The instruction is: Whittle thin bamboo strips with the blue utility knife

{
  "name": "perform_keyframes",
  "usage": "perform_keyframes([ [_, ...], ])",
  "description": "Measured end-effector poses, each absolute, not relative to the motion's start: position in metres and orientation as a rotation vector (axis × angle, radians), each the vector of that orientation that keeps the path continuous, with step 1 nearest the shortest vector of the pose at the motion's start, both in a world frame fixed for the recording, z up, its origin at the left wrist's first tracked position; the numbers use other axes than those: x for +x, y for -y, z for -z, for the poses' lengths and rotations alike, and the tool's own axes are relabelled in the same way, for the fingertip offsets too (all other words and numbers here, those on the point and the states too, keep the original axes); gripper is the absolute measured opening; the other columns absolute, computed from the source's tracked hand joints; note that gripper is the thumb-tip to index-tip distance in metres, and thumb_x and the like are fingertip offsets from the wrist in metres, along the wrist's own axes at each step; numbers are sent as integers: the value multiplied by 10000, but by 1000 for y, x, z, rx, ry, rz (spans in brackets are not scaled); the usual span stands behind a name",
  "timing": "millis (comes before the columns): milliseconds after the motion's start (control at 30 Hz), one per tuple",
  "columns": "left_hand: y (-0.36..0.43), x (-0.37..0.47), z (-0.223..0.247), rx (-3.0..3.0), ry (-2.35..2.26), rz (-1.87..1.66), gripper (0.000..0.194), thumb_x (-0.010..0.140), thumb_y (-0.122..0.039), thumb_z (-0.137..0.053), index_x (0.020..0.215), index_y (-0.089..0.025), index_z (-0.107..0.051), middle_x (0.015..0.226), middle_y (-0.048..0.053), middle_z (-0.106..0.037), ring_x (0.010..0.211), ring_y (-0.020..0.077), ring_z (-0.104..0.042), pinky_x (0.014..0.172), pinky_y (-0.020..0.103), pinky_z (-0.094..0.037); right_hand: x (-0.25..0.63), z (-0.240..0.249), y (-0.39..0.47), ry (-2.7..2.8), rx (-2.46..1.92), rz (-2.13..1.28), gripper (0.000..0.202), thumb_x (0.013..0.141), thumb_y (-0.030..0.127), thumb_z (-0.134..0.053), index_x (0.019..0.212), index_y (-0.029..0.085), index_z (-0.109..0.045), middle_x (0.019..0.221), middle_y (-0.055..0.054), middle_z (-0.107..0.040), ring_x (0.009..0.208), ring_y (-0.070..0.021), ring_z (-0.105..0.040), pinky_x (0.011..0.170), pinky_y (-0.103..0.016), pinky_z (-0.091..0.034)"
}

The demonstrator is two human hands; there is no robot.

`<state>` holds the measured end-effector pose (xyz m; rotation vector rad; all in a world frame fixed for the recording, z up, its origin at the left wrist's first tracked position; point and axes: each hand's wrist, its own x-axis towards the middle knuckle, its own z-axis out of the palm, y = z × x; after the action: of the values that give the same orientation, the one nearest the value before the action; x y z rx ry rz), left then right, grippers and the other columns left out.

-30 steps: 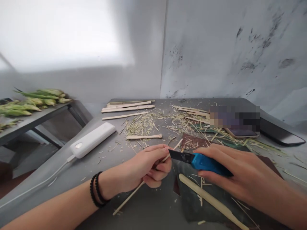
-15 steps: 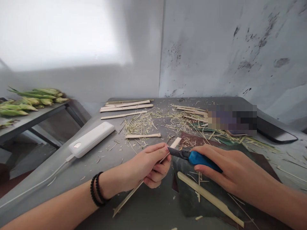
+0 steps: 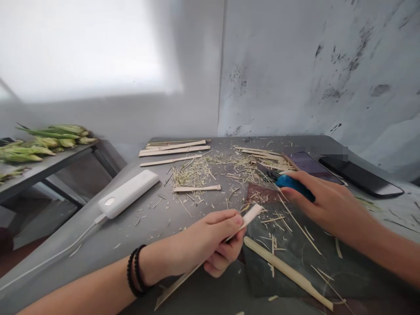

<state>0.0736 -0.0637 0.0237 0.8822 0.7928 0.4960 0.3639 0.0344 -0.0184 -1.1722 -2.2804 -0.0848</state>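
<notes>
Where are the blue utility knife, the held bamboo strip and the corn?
Blue utility knife (image 3: 292, 184): head view, handle.
Held bamboo strip (image 3: 252, 215): head view, far end.
Corn (image 3: 66, 142): head view, one ear's husk.

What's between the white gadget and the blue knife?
In the head view, a short pale strip, scattered shavings and a brown sheet lie between the white gadget and the blue knife.
</notes>
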Motion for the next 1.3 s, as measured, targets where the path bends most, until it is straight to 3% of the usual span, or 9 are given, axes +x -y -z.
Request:
perform_keyframes([
  [133, 58, 70, -22, 874, -828, -564, 327, 1103, -425, -423, 831, -244, -428, 622, -101, -260, 474, 71, -138, 407, 162, -200, 353, 18, -7, 2406, -932, -97, 304, 1065, 506, -492, 1256, 291, -592, 969, -30, -782, 740, -229, -746, 618, -323, -515],
  [267, 57, 70, -23, 867, -847, -569, 330, 1087, -331, -416, 772, -242, -376, 609, -97, -243, 470, 75, -134, 405, 171, -196, 344, 21, 12, 2559, -773, -153, 321, 1078, 476, -484, 1336, 295, -545, 1048, -6, -781, 762, -197, -760, 595, -292, -502],
  [433, 60, 75, -26, 876, -871, -569, 322, 1081, -379, -448, 791, -242, -423, 603, -101, -255, 464, 73, -134, 394, 165, -202, 345, 18, 8, 2578, -763, -92, 297, 1091, 475, -472, 1307, 276, -517, 995, 18, -774, 720, -173, -758, 552, -276, -488],
  [800, 59, 77, -28, 848, -870, -568, 292, 1061, -269, -421, 774, -246, -371, 584, -107, -246, 451, 72, -115, 388, 151, -211, 341, 19, 2, 2560, -720, 134, 305, 1108, 531, -398, 1210, 268, -515, 970, 14, -762, 667, -195, -752, 480, -302, -450],
  [1100, 59, 79, -31, 813, -863, -595, 267, 1063, -259, -408, 797, -244, -393, 568, -119, -239, 451, 69, -91, 388, 150, -183, 343, 16, -1, 2512, -756, 351, 367, 1102, 573, -365, 1183, 254, -528, 981, -28, -768, 589, -210, -726, 394, -309, -335],
  [1300, 58, 76, -28, 800, -835, -607, 273, 1075, -297, -433, 809, -242, -407, 565, -123, -231, 446, 66, -76, 383, 139, -180, 346, 19, -7, 2461, -831, 370, 396, 1083, 598, -406, 1170, 257, -587, 1006, -32, -785, 578, -202, -708, 427, -304, -331],
])
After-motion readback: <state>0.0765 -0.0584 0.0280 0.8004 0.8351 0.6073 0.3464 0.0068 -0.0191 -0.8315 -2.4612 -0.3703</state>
